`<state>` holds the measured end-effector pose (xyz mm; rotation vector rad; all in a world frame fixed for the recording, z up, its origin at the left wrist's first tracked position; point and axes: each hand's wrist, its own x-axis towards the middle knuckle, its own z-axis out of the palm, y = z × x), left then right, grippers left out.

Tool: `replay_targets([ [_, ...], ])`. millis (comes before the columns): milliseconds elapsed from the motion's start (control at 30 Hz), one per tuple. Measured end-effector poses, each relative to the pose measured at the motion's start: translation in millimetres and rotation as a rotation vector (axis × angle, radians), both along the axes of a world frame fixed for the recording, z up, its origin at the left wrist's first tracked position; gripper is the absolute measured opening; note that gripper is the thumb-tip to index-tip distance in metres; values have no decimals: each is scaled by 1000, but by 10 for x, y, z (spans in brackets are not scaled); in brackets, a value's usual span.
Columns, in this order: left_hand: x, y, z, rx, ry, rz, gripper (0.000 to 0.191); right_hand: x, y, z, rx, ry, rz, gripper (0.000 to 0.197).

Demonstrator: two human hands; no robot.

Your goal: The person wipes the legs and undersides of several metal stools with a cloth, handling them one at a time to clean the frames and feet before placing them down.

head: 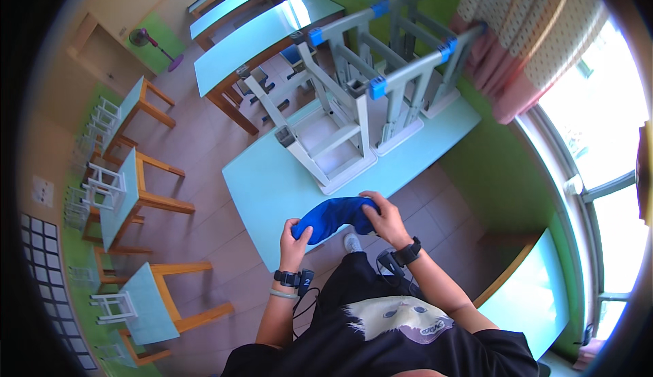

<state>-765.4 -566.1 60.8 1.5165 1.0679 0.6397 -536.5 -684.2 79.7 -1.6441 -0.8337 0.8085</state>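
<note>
A blue cloth (334,216), bunched into a bent roll, is stretched between my two hands just over the near edge of the pale blue tabletop (255,183). My left hand (295,244) pinches one end with the thumb on top. The other end is gripped by my right hand (387,219), its thumb pressed on the cloth. Both wrists wear black straps with small devices. Beyond the cloth, an upturned stool (339,140) with grey-white legs rests seat-down on the table. Several more upturned stools (403,117) with blue clips stand behind it.
A window (581,122) with a patterned curtain (515,35) lies to the right. Another table (541,285) stands at the lower right. Along the left wall are several wooden-legged tables (153,300) bearing white upturned stools (115,306). A floor fan (153,43) stands at the far left.
</note>
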Motion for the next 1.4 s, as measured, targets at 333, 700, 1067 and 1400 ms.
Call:
replay_targets([
  [333, 1128, 249, 609, 499, -320, -177, 36, 276, 1024, 581, 317, -482, -236, 42],
  [700, 1376, 593, 497, 863, 49, -247, 48, 367, 1366, 356, 167, -614, 154, 56],
  [1067, 244, 717, 357, 423, 307, -453, 28, 723, 982, 335, -14, -366, 640, 33],
  [1400, -155, 1050, 37, 466, 336, 139, 30, 42, 1285, -198, 192, -597, 973, 34],
])
